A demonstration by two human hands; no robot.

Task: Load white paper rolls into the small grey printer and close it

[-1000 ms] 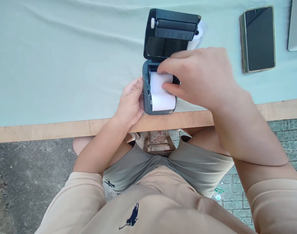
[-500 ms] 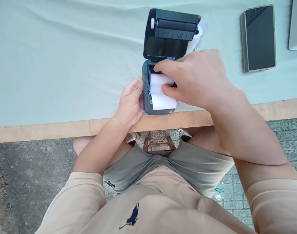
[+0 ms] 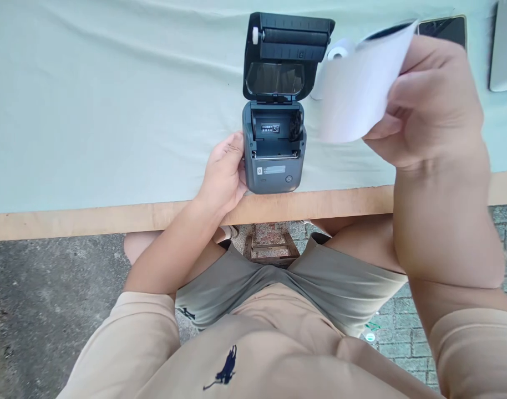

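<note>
Clearly, the left hand grips the side of the dark printer at about 8 o'clock, while the right hand pinches a curl of white paper held off from it at 2 o'clock. The printer sits near the wooden edge of the worktop, its lid standing open toward 12 o'clock and a label showing inside. That edge is one hazard: if the left hand slackens or tugs toward 6 o'clock, the printer could slip over and drop to the ground. The paper's loose end droops freely, so a weak pinch could let it unfurl, or crease against the lid. A paper roll rests at 1 o'clock, partly behind that sheet, and a wide sweep of the right hand could knock it rolling. The phone, partly covered at 2 o'clock, might get brushed too. Whether a wound core lies inside the right hand is hard to make out, so its firmness of hold is uncertain.
</note>
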